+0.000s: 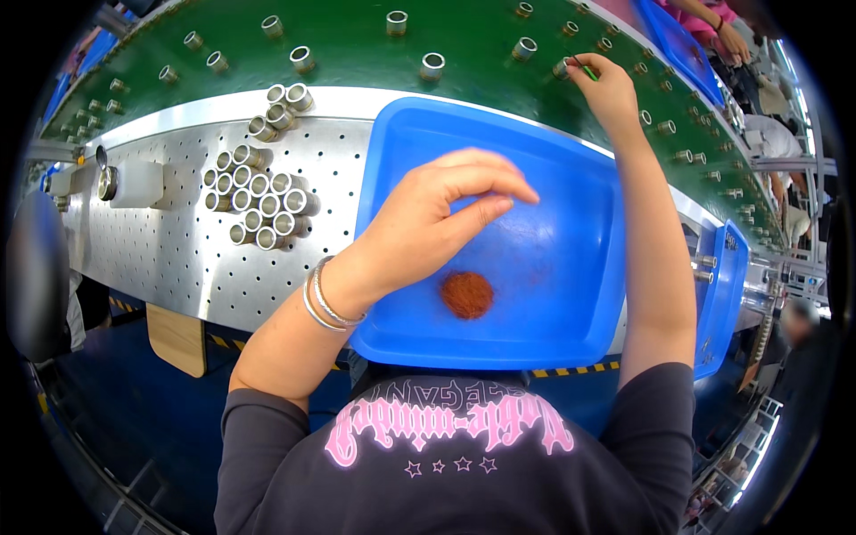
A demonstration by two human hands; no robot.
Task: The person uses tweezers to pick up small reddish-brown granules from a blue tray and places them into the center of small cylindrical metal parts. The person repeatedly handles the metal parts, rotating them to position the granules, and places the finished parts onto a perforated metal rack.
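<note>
My left hand (468, 189) hovers above a blue plastic tray (379, 169), fingers loosely bent and thumb apart, with nothing seen in it. Below it, a round reddish-brown clump of fibre (467, 295) lies on the tray's floor. My right hand (608, 87) reaches over the green conveyor belt (473, 40), its fingers closed on a thin green and dark tool (589, 73) whose exact kind is too small to tell. A short metal sleeve (561, 69) stands at those fingertips; whether they touch it I cannot tell.
Several metal sleeves (432, 66) stand spread along the belt. On the perforated metal table (330, 192) left of the tray, more sleeves (259, 185) are grouped, near a whitish container (140, 185). Another blue tray (727, 308) lies at right. Other people work across the belt.
</note>
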